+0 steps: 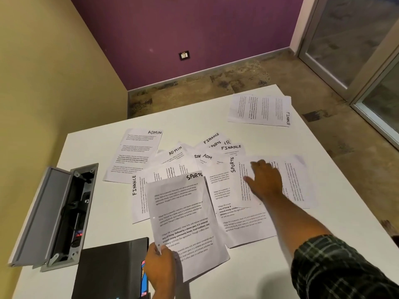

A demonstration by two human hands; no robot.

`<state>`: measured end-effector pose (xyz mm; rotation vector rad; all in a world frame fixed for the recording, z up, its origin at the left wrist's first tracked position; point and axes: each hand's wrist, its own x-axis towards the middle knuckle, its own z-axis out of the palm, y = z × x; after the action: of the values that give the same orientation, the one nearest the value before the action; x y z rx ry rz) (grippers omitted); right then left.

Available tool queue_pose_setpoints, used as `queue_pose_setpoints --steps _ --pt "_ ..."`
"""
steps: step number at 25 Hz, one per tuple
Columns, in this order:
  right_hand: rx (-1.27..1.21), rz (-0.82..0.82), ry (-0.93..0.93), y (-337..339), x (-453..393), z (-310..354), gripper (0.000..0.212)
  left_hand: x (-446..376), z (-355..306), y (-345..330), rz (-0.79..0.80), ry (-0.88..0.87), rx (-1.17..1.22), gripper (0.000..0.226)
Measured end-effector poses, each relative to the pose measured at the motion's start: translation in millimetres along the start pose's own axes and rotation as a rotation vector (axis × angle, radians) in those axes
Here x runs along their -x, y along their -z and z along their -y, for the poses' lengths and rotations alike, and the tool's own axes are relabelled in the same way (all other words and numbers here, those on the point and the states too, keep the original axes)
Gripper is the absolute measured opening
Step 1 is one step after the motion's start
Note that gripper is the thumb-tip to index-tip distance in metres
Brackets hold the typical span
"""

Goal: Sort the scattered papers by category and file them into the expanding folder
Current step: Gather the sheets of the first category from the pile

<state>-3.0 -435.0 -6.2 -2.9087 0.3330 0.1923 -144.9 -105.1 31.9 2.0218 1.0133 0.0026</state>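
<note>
Several printed sheets lie scattered and overlapping on a white table (90, 145), each hand-lettered ADMIN, FINANCE, SPORTS or HR. My left hand (160, 269) grips the lower left corner of a SPORTS sheet (185, 221) at the front of the pile. My right hand (264, 181) rests flat, fingers spread, on another SPORTS sheet (239, 186) lying sideways to the right. A FINANCE stack (259, 110) lies apart at the far right. One ADMIN sheet (135, 155) lies at the left. The black expanding folder (110, 272) lies shut at the front left, beside my left hand.
A grey cable box (54, 214) set into the table stands with its lid open at the left. A yellow wall runs along the left, a purple wall behind. The table's right edge drops to a patterned floor; a glass door stands at far right.
</note>
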Motion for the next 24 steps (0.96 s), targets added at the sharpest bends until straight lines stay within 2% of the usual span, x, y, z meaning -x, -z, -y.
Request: queue_pose_setpoints --steps 2,4,8,11,16,21,24 --pt "-0.045 0.054 -0.073 23.0 -38.6 -9.9 0.07 -0.8 -1.1 -6.0 -0.022 0.014 0.024 0.008" --pt "-0.003 0.132 -0.051 38.5 -66.8 -17.2 0.073 -0.3 -3.9 -11.2 -0.04 0.034 0.042 0.007" --pt "-0.014 0.304 -0.003 48.5 -93.1 -23.1 0.108 -0.9 -11.0 -21.0 -0.069 0.031 0.122 0.01" --pt "0.139 0.403 0.126 30.9 -89.3 -22.8 0.126 -3.1 -11.1 -29.7 -0.054 0.044 0.127 0.013" --pt "0.26 0.37 0.105 17.1 -93.1 -19.6 0.154 -5.3 -6.3 -33.0 -0.055 0.03 0.112 0.011" --pt "0.323 0.316 0.161 14.2 -97.6 -23.1 0.151 -9.8 -4.0 -17.6 -0.11 0.011 0.116 0.011" --pt "0.322 0.294 0.182 15.5 -99.3 -21.7 0.136 -17.2 2.9 -5.3 -0.124 -0.004 0.094 0.013"
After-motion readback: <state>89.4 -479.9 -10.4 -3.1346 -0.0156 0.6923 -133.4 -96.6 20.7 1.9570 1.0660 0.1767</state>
